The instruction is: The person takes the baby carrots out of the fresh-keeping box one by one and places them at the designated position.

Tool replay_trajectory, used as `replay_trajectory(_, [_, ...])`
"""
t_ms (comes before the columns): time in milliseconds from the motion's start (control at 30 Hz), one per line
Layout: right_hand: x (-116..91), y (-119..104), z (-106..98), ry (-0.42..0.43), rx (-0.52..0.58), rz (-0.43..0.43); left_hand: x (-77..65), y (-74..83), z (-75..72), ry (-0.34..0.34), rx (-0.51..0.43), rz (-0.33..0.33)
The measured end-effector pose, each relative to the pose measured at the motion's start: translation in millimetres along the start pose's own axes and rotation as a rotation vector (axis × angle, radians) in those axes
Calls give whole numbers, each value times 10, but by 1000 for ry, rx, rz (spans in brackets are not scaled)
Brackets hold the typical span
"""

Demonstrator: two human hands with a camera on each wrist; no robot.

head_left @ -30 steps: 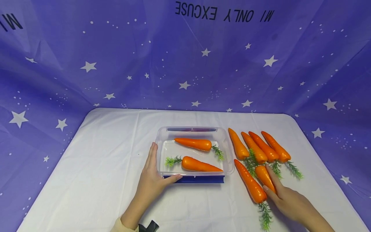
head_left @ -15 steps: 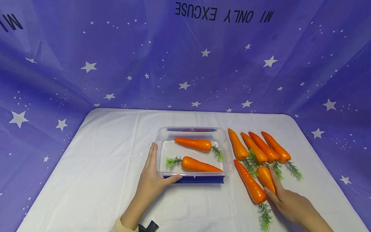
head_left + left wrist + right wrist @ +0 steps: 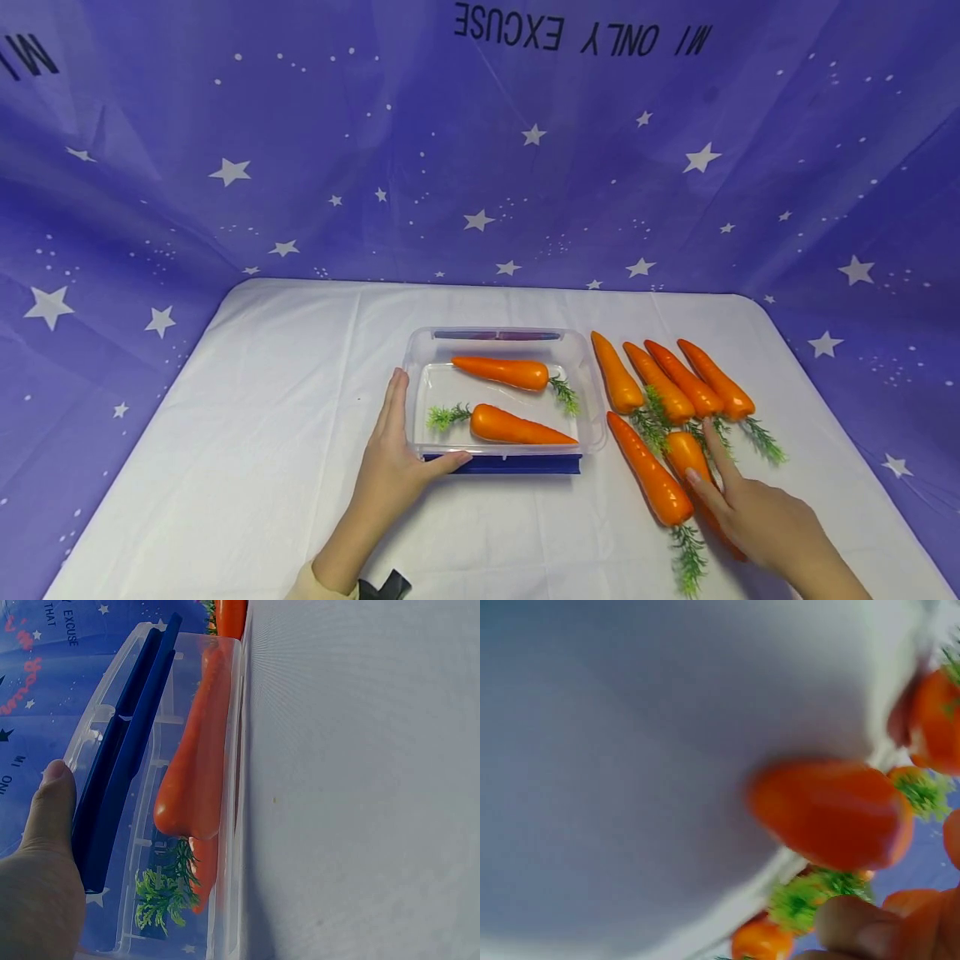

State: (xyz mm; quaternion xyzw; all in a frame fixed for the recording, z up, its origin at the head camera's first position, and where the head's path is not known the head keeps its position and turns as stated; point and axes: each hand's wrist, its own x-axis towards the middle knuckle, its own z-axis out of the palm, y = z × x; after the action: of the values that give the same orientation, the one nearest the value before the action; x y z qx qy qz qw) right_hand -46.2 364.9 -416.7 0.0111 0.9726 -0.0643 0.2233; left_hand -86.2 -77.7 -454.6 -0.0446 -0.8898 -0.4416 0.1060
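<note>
A clear plastic box (image 3: 504, 451) with blue latches holds two orange carrots with green tops, the far carrot (image 3: 501, 372) and the near carrot (image 3: 521, 427). My left hand (image 3: 393, 467) rests on the box's near left corner, fingers straight along the side and thumb by the front latch (image 3: 124, 761). On the right, my right hand (image 3: 761, 517) hovers around a carrot (image 3: 686, 454), thumb and index finger spread apart. That carrot's tip pokes out below the hand. In the right wrist view a blurred carrot (image 3: 832, 814) lies apart from the fingers.
Right of the box lies a row of several carrots, one nearest the box (image 3: 617, 375) and one at the far right (image 3: 716, 379). Another carrot (image 3: 648, 468) points toward the box. A white cloth (image 3: 300, 375) covers the table; a purple star-printed curtain (image 3: 420, 167) surrounds it.
My right thumb and index finger have spread from the carrot they were around, and its tip now shows below the hand. The left hand and box have stayed put.
</note>
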Motion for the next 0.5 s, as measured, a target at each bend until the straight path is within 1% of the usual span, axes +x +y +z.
replay_trajectory(100, [5, -79, -128, 23, 14, 10, 2, 6, -2, 0, 1, 2])
replay_trajectory(200, [24, -199, -254, 85, 20, 2, -1, 9, -3, -6, 0, -5])
replay_trajectory(233, [33, -247, -292, 119, 18, -8, -3, 8, -3, -9, -1, -7])
replay_trajectory(333, [56, -412, -388, 226, 30, -67, -6, 9, -3, -16, 0, -12])
replay_trajectory(433, [85, -590, -451, 325, 28, -148, -7, 11, -4, -21, 0, -21])
replay_trajectory(500, [119, -709, -481, 367, 29, -194, -7, 11, -5, -22, 0, -25])
